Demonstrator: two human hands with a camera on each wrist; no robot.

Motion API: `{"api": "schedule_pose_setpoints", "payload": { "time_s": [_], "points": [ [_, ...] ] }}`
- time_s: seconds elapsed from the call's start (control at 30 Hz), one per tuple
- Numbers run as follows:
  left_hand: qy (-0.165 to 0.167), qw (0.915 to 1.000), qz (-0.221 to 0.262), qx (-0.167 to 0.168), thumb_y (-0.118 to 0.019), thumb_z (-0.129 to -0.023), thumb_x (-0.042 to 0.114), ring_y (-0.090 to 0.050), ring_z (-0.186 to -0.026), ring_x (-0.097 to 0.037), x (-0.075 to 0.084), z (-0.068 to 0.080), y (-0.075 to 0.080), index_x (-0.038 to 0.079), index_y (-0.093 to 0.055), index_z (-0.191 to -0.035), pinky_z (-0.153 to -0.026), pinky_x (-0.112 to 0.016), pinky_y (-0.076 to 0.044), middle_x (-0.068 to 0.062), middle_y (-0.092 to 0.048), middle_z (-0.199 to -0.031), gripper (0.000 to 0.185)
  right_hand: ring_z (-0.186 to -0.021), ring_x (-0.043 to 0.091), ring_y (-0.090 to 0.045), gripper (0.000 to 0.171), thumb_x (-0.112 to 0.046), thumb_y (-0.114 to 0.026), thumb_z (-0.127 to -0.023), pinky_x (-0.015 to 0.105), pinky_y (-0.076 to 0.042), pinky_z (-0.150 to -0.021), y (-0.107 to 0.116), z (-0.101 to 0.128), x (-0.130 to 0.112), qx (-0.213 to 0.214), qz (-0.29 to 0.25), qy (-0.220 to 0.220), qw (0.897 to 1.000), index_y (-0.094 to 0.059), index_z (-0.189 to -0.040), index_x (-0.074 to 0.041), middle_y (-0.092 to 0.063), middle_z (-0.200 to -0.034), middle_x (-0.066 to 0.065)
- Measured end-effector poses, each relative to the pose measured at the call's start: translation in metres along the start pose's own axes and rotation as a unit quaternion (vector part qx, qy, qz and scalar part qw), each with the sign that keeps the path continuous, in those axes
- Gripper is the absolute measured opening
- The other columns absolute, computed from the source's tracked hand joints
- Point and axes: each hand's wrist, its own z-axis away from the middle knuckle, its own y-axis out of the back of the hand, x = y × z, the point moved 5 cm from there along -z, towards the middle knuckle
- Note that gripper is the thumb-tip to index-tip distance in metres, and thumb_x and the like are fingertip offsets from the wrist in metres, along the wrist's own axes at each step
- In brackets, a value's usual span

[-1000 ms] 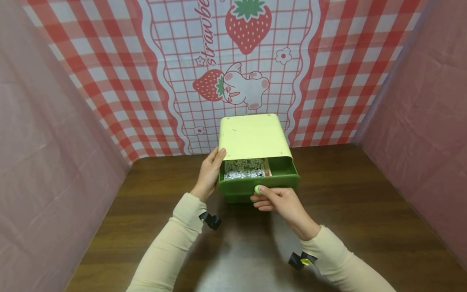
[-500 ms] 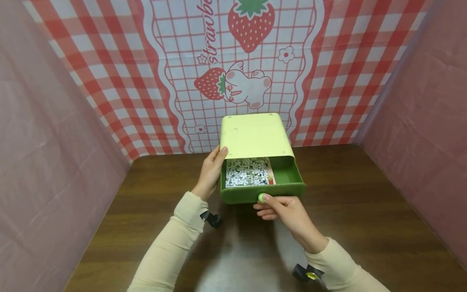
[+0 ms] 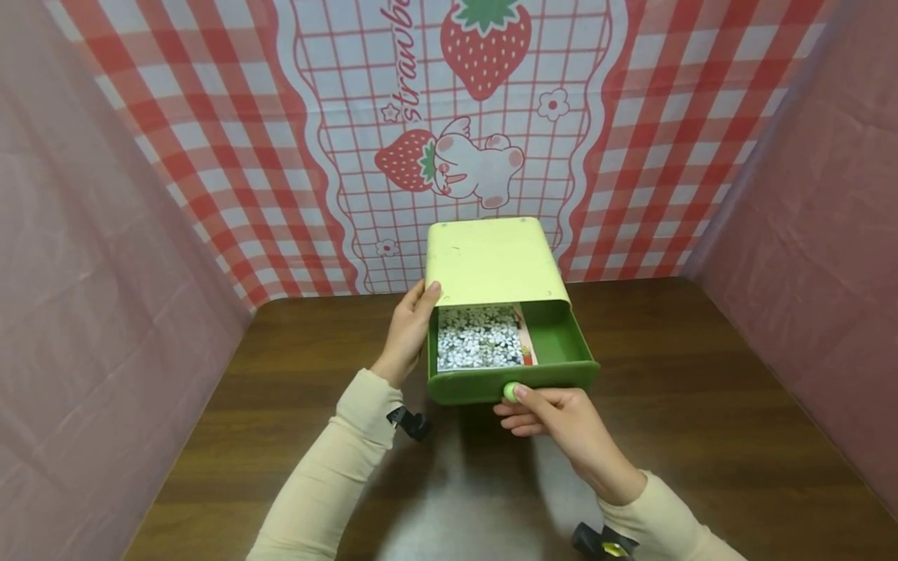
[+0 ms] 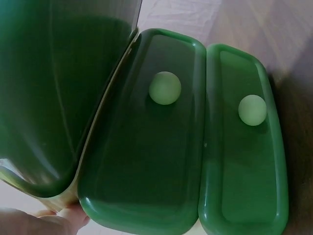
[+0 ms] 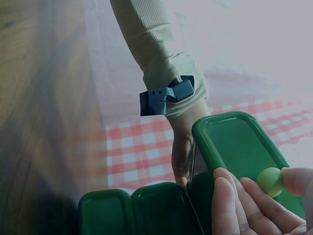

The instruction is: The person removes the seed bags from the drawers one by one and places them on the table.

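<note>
Cabinet (image 3: 496,261) on the surface (image 3: 295,405), by its back edge, roughly midway between left and right edges; drawer fronts face the near edge.

Top drawer (image 3: 463,386) partly out, its rear portion under the cabinet top. Inside, toward the left wall: flowery card (image 3: 480,339), lying over a red-and-cream piece (image 3: 528,347) that shows along its right side. What that piece is, cannot tell. Right part of the drawer shows bare green floor.

Right grip (image 3: 561,417): thumb and a finger pinching the knob (image 3: 510,391) on the drawer front, other fingers loose below it.

Left grip (image 3: 409,331): on the cabinet's left side, thumb up at the front corner of the top. Clenched or merely pressing, cannot tell.

From the left wrist, middle drawer (image 4: 142,137) and bottom drawer (image 4: 247,161) both sit closed, nothing touching their knobs.

Judgement: step in hand is opening the top drawer, one side pulling, the other bracing. Contents look reachable from above at the front. Next move would call for a level, straight pull toward the near edge, cabinet braced throughout; too hard a tug could drag the cabinet along or bring the drawer off its support.
</note>
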Motion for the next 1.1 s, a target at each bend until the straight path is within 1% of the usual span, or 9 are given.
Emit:
{"api": "schedule_pose_setpoints", "payload": {
  "time_s": [0.13, 0.3, 0.37, 0.53, 0.73, 0.9, 1.1],
  "points": [
    [0.001, 1.0000, -0.002, 0.000, -0.052, -0.099, 0.047, -0.029, -0.147, -0.028, 0.000, 0.000, 0.000, 0.009, -0.030, -0.154, -0.123, -0.042, -0.024, -0.012, -0.032, -0.159, 0.070, -0.083, 0.021, -0.074, 0.046, -0.030, -0.061, -0.098, 0.038, -0.061, -0.077, 0.000, 0.005, 0.000, -0.006, 0.004, 0.005, 1.000, -0.068, -0.112, 0.012, -0.074, -0.101, 0.023],
    [-0.002, 1.0000, -0.005, 0.002, -0.052, -0.100, 0.046, -0.030, -0.147, -0.028, 0.001, 0.000, 0.001, 0.008, -0.031, -0.153, -0.122, -0.042, -0.024, -0.012, -0.033, -0.158, 0.069, -0.083, 0.019, -0.074, 0.045, -0.028, -0.059, -0.099, 0.036, -0.061, -0.077, -0.002, 0.008, 0.004, -0.013, 0.005, 0.013, 1.000, -0.067, -0.114, 0.013, -0.072, -0.103, 0.025],
    [-0.001, 1.0000, -0.008, 0.000, -0.052, -0.100, 0.047, -0.029, -0.147, -0.027, 0.001, 0.001, 0.001, 0.008, -0.030, -0.154, -0.122, -0.043, -0.024, -0.011, -0.032, -0.159, 0.070, -0.083, 0.018, -0.074, 0.045, -0.029, -0.060, -0.099, 0.034, -0.061, -0.076, -0.002, 0.009, 0.007, -0.012, 0.004, 0.012, 1.000, -0.067, -0.114, 0.013, -0.072, -0.103, 0.025],
    [0.003, 0.9998, -0.016, -0.007, -0.051, -0.099, 0.050, -0.026, -0.149, -0.027, -0.001, 0.001, 0.002, 0.011, -0.028, -0.155, -0.122, -0.043, -0.024, -0.009, -0.028, -0.161, 0.072, -0.083, 0.017, -0.074, 0.045, -0.028, -0.060, -0.099, 0.035, -0.061, -0.077, -0.003, 0.010, 0.014, -0.010, 0.003, 0.012, 1.000, -0.066, -0.115, 0.013, -0.072, -0.105, 0.026],
    [0.003, 0.9999, -0.011, -0.007, -0.050, -0.100, 0.048, -0.026, -0.148, -0.027, 0.000, 0.002, 0.001, 0.009, -0.028, -0.155, -0.123, -0.043, -0.024, -0.010, -0.029, -0.160, 0.071, -0.082, 0.017, -0.074, 0.043, -0.027, -0.060, -0.099, 0.034, -0.061, -0.076, -0.003, 0.010, 0.017, -0.005, 0.010, 0.018, 1.000, -0.067, -0.113, 0.014, -0.071, -0.105, 0.028],
    [-0.002, 1.0000, -0.003, -0.006, -0.051, -0.100, 0.046, -0.025, -0.149, -0.029, 0.000, 0.002, 0.001, 0.007, -0.027, -0.155, -0.123, -0.044, -0.023, -0.012, -0.029, -0.160, 0.071, -0.082, 0.016, -0.074, 0.043, -0.025, -0.059, -0.099, 0.035, -0.061, -0.077, -0.004, 0.011, 0.021, -0.006, 0.009, 0.015, 1.000, -0.065, -0.113, 0.016, -0.070, -0.105, 0.029],
    [-0.001, 1.0000, 0.000, -0.006, -0.051, -0.100, 0.047, -0.026, -0.148, -0.028, -0.001, 0.002, 0.001, 0.009, -0.028, -0.155, -0.123, -0.044, -0.023, -0.011, -0.029, -0.160, 0.071, -0.082, 0.017, -0.074, 0.044, -0.026, -0.060, -0.098, 0.035, -0.061, -0.077, -0.004, 0.011, 0.024, -0.007, 0.009, 0.012, 1.000, -0.065, -0.113, 0.015, -0.070, -0.106, 0.028]
  ]
}}
